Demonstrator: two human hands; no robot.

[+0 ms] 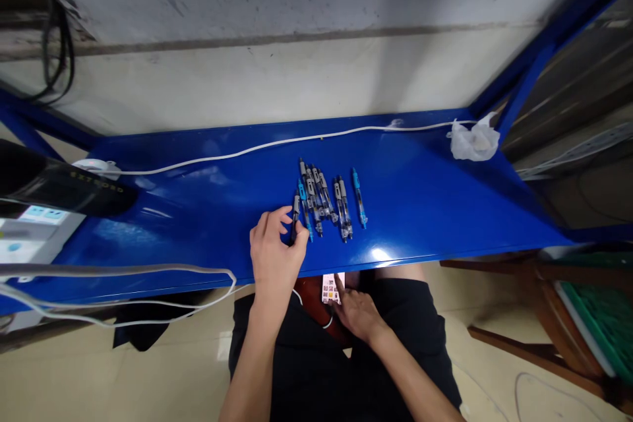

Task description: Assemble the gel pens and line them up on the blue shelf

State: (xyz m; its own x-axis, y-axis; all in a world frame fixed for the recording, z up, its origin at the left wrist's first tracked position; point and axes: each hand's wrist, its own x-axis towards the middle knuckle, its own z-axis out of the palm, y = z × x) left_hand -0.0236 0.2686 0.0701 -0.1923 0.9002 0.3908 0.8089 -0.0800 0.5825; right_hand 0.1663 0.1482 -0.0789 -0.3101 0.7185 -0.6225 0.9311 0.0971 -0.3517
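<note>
My left hand point(274, 244) is at the front part of the blue shelf, its thumb and index finger closed around a grey-and-black pen point(296, 204) at the left end of a group. Right beside that pen lies a light-blue pen point(304, 208). Several grey-topped clear pens point(316, 194) lie close together, some overlapping. To their right are a pair of grey-topped pens point(343, 208) and another light-blue pen point(359, 198). Below the shelf edge, my right hand point(359, 311) has a finger stretched onto the lit screen of a phone point(330, 289) between my legs.
A white cable point(257, 147) runs along the back of the blue shelf point(420, 198). Crumpled white plastic point(475, 140) sits at the right end. On the left are a dark cylinder point(74, 181), a white box point(39, 234) and looping white cables point(198, 269). A wooden stool point(554, 316) stands at right.
</note>
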